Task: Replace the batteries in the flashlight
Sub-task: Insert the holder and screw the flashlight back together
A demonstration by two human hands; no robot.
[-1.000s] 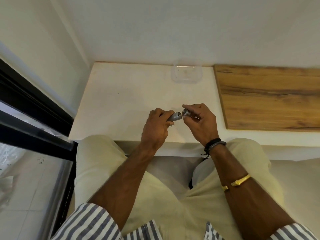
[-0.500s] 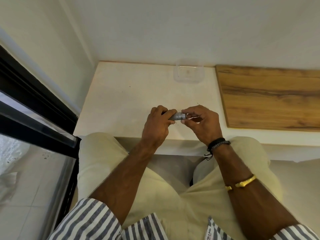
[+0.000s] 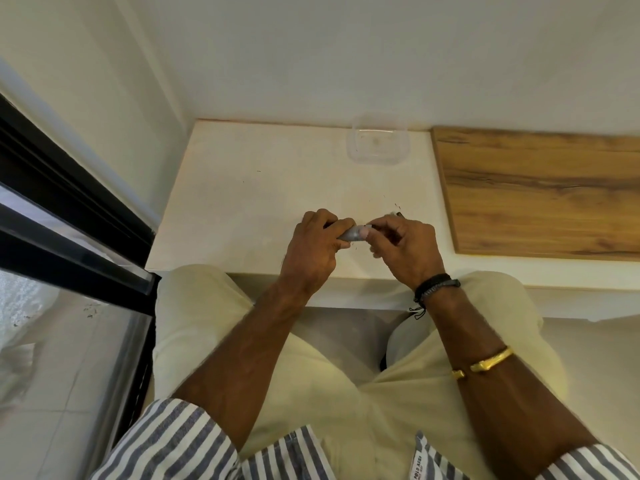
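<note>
Above the near edge of the white tabletop [image 3: 263, 188], my left hand [image 3: 313, 251] grips the grey flashlight body [image 3: 354, 234], which points right with most of it hidden in the fist. My right hand [image 3: 407, 249] meets it from the right, thumb tip against the flashlight's right end. Its fingers are curled round a small grey and dark part [image 3: 394, 214], only the tip of which shows above the knuckles. I cannot tell what that part is. No loose batteries are in sight.
A clear plastic container [image 3: 379, 140] stands at the back of the table by the wall. A wooden board [image 3: 540, 192] covers the table's right side. A black window frame [image 3: 69, 216] runs along the left. My knees sit under the table edge.
The small part in my right hand was apart from the flashlight, then closed against its end. Now my right thumb covers that end and the part pokes out above the fingers.
</note>
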